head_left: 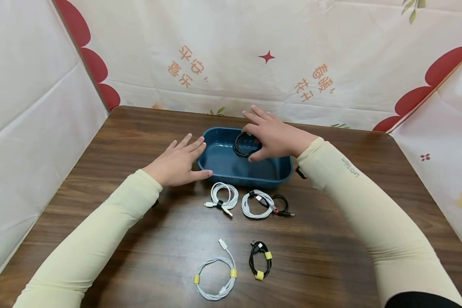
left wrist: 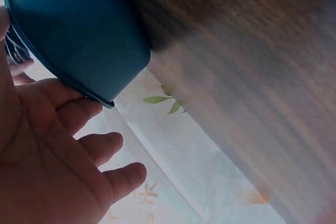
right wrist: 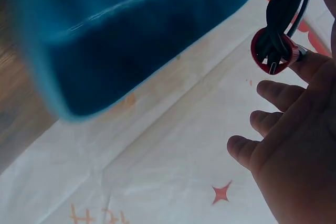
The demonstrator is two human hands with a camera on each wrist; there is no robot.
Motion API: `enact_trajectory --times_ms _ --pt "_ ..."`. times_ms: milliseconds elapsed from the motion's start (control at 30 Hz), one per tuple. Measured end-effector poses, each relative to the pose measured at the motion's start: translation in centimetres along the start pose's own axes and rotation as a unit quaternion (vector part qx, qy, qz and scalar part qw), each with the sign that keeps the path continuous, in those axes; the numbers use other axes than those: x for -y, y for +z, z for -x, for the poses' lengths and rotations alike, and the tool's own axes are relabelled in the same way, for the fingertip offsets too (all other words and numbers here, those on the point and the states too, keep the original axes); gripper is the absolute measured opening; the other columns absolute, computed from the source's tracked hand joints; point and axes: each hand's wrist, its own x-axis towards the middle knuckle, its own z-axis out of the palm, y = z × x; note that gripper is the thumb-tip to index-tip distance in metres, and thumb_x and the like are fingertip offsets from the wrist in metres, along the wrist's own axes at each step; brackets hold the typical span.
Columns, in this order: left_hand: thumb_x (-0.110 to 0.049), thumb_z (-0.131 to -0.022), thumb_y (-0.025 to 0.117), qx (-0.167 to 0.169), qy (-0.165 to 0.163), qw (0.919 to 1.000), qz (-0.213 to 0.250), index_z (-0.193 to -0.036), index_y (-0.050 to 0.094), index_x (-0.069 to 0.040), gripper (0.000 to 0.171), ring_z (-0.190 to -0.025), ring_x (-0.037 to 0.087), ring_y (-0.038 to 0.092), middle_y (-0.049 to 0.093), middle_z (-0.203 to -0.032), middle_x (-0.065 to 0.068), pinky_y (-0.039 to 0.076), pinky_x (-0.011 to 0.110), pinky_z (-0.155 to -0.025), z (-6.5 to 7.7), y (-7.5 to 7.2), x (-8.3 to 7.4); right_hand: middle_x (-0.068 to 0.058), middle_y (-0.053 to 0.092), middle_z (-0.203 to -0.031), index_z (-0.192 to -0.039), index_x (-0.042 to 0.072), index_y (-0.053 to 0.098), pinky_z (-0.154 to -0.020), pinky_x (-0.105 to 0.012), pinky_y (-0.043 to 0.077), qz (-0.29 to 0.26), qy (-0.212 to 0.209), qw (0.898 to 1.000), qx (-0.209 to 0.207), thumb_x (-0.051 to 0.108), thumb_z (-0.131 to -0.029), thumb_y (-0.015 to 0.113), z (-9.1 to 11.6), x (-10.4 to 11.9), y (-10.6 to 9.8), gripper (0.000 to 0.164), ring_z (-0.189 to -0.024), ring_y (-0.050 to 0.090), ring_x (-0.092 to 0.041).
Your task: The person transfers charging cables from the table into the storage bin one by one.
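Observation:
My right hand [head_left: 275, 136] pinches a coiled black cable [right wrist: 283, 11] between thumb and index finger, the other fingers spread. A red tie [right wrist: 257, 51] wraps the coil, which hangs over the blue plastic bin [head_left: 235, 167]. At the bin's left end, my left hand [head_left: 177, 163] has its fingers extended; in the left wrist view they touch the bin's rim [left wrist: 50, 65]. Just in front of the bin lie a white cable coil [head_left: 235, 197] with a black tie and another white coil [head_left: 254, 215], with a small black cable [head_left: 286, 203] beside it.
Nearer the front of the wooden table [head_left: 315, 256] are a larger white cable loop [head_left: 204, 293] and a black cable coil [head_left: 251, 259], both with yellow ties. A printed cloth [head_left: 231, 51] stands behind the table and along its sides.

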Motion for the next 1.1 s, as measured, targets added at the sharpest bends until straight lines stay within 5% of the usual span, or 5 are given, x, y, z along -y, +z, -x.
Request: enact_trajectory --times_ms 433,1100 --pt "-0.077 -0.090 0.041 -0.008 -0.001 0.9999 0.007 -0.157 0.028 -0.011 0.095 -0.151 0.031 0.002 0.017 -0.164 0.005 0.011 0.061 -0.116 0.2 0.0 0.5 -0.014 0.012 -0.165 -0.141 0.014 0.054 -0.116 -0.061 0.009 0.021 0.014 0.998 0.054 0.051 -0.081 0.078 -6.6 1.1 1.1 0.074 -0.150 -0.005 -0.037" --pt "-0.074 -0.092 0.043 -0.004 0.005 1.0000 0.007 -0.158 0.027 -0.010 0.093 -0.151 0.035 0.008 0.018 -0.164 0.006 0.012 0.062 -0.115 -0.1 0.0 0.1 -0.017 0.012 -0.164 -0.142 0.014 0.053 -0.116 -0.060 0.010 -0.001 0.036 0.995 0.098 0.053 -0.081 0.078 -9.9 1.0 4.3 0.076 -0.150 -0.004 -0.038"
